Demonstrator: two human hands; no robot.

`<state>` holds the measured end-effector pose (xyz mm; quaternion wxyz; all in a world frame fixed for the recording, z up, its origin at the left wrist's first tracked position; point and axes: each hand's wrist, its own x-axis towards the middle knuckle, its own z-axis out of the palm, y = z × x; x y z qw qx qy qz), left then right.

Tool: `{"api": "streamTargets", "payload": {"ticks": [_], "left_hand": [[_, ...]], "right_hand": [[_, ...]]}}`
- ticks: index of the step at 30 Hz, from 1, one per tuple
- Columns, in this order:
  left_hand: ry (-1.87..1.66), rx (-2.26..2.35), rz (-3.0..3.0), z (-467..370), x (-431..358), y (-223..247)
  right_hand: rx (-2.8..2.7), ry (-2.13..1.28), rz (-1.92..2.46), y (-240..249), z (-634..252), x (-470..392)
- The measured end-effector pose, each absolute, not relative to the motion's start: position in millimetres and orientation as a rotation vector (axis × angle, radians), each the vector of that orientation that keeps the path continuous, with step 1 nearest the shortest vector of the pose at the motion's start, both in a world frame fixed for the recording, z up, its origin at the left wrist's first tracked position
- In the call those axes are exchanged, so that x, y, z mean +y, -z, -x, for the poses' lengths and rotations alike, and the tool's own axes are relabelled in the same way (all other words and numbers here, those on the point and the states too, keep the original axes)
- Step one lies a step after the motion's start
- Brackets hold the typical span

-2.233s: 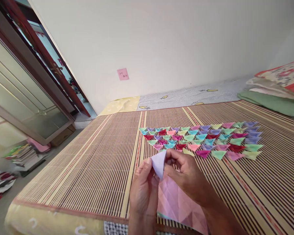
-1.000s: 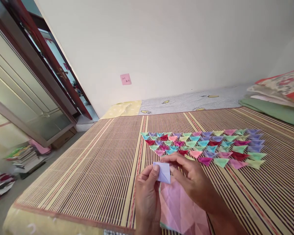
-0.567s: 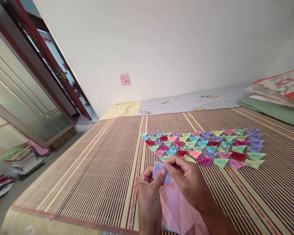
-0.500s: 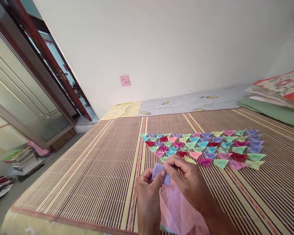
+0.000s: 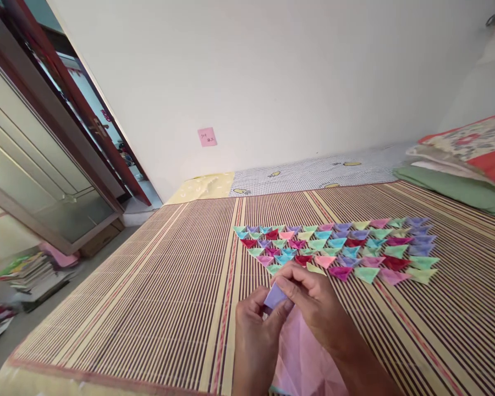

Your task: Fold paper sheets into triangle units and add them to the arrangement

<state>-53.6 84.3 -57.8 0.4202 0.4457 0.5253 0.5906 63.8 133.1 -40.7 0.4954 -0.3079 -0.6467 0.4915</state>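
A small folded purple paper (image 5: 275,297) is pinched between both hands, near the bottom middle of the view. My left hand (image 5: 259,330) grips its lower side with thumb and fingers. From the right, my right hand (image 5: 309,297) holds its upper edge, thumb on top. Below the hands lies a creased pink paper sheet (image 5: 305,357), partly covered by my right wrist. Beyond the hands, rows of small folded papers (image 5: 367,274) in many colours stand on the striped mat (image 5: 148,286).
Folded cloths (image 5: 449,181) are piled at the right edge of the bed. A pink note (image 5: 207,137) is on the white wall behind. At the left are a door (image 5: 45,143) and a stack of books (image 5: 27,272) on the floor.
The purple paper has turned and shows a smaller face between the fingers. My left hand has shifted slightly right, its thumb closer to my right hand. The view has moved a little.
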Motion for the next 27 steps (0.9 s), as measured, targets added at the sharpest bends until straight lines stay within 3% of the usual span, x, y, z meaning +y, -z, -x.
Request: {"api": "streamTargets", "payload": {"ticks": [5,12,22,27], "left_hand": [[-1.41,1.24,-1.088,52.5,83.3,60.6],[-1.51,1.157,-1.022,59.7,82.4,53.5],[-1.705,1.106,-0.781,65.1,84.9,59.7],[-1.772,1.157,-0.75,61.7,85.5,62.5]], "right_hand": [[-1.33,-1.568,0.725,45.8,-62.7,134.1],[-1.533,-1.295,0.787,41.9,-68.8,139.1],[-1.502,-1.477,0.756,42.7,-71.1,141.3],[-1.531,-1.406,0.763,45.8,-69.1,141.1]]}}
